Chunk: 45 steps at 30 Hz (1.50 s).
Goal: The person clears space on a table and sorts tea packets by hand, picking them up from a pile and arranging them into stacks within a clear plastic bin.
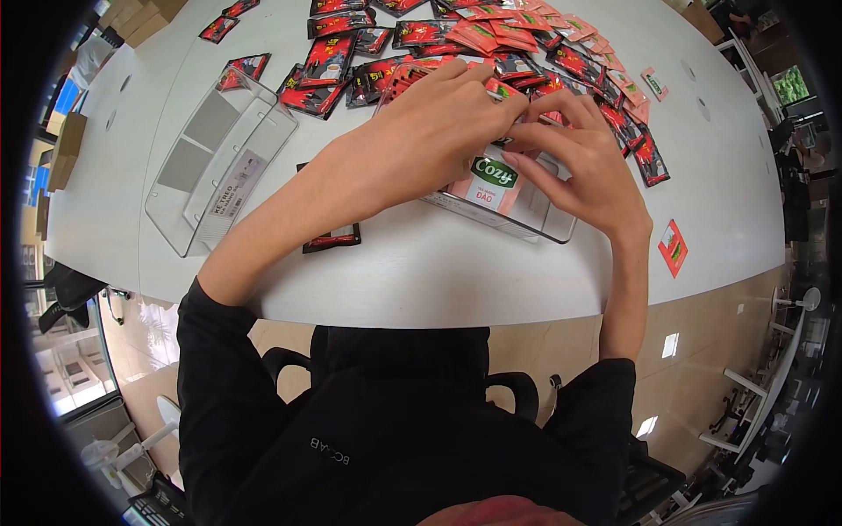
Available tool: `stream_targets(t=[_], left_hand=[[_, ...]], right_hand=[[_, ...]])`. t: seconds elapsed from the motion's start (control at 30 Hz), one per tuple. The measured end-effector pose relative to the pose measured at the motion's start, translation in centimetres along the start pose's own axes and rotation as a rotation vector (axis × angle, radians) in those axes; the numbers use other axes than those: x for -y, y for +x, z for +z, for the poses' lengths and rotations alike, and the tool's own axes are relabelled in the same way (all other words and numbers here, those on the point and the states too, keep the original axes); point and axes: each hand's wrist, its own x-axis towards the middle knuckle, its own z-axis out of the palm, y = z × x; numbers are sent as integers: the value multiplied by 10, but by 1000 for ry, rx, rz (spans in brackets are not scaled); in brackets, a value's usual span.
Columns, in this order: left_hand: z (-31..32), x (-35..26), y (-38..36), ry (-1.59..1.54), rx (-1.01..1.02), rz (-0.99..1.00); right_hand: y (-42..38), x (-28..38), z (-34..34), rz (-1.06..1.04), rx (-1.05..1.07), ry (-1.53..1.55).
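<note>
A clear plastic tray [535, 230] lies on the white table in front of me, with a pink Cozy sachet [494, 186] standing inside its near part. My left hand [443, 118] reaches over the tray from the left, its fingers bent together at the sachets; what they pinch is hidden. From the right, my right hand [570, 153] meets it, thumb and fingers curled close around the top of a sachet I cannot make out fully. Both hands nearly touch above the tray. Behind them spreads a pile of red and black sachets [329, 61] and pink sachets [500, 33].
A second clear tray [224, 162] with a label lies at the left. Single sachets lie at the right, one red [673, 248] near the edge, one pale [653, 83] farther back. Cardboard boxes [140, 19] stand at the back left. The table's front edge [421, 323] curves before me.
</note>
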Motion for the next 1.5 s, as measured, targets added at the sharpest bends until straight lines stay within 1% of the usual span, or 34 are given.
stream_targets(t=[0.03,0.17,0.23,0.33,0.4,0.47,0.53,0.57,0.63,0.67,0.7,0.73,0.77,0.83,0.9,1.0,1.03,1.13,1.3,1.37,1.43,1.5], left_hand=[[1,0,0,0,0,-1],[1,0,-1,-25,-60,-20],[0,0,-1,-52,-72,-29],[-5,-1,1,-96,-34,-49],[-12,-5,3,-155,47,-94],[-16,-6,3,-171,75,-93],[-16,-6,3,-186,101,-91],[-15,-5,4,-192,65,-84],[-12,-3,4,-199,30,-76],[-11,-2,4,-163,-31,-50],[-10,-1,4,-127,-93,-25],[-11,-2,5,-126,-94,-26],[-12,-3,6,-142,-107,-46],[-12,-3,7,-159,-122,-65],[-11,-3,7,-79,-186,-25],[-7,-2,7,-50,-242,-5],[-7,-2,7,-50,-242,-3],[-6,-4,7,-129,-187,-51],[-8,-9,8,-55,-134,-23],[3,-11,11,-21,-155,-12],[8,-11,11,14,-177,-3],[8,-11,12,90,-97,-22]], right_hand=[[0,0,0,3,38,10],[1,-1,-1,11,37,12],[2,-4,0,-50,19,2],[3,-2,-2,-66,26,-13],[3,-2,-2,-79,21,-4],[2,0,-3,-91,17,6],[2,1,-6,-26,111,82],[2,2,-5,-26,111,82],[3,3,-4,-65,27,83],[3,2,-3,-65,28,83],[3,1,-2,-87,-43,45],[3,0,-1,-109,-114,8],[3,-1,-1,-110,-114,8],[3,-3,-3,-143,-210,-103],[5,-2,-4,-133,-198,-131],[6,-1,-2,-112,-153,-160],[6,-1,-2,-103,-119,-158],[5,0,-3,-91,-105,-147],[4,-1,1,-85,-83,-113],[3,-2,5,-77,-74,-94],[4,-1,6,-88,-123,-91],[4,-1,3,-88,-111,-81]])
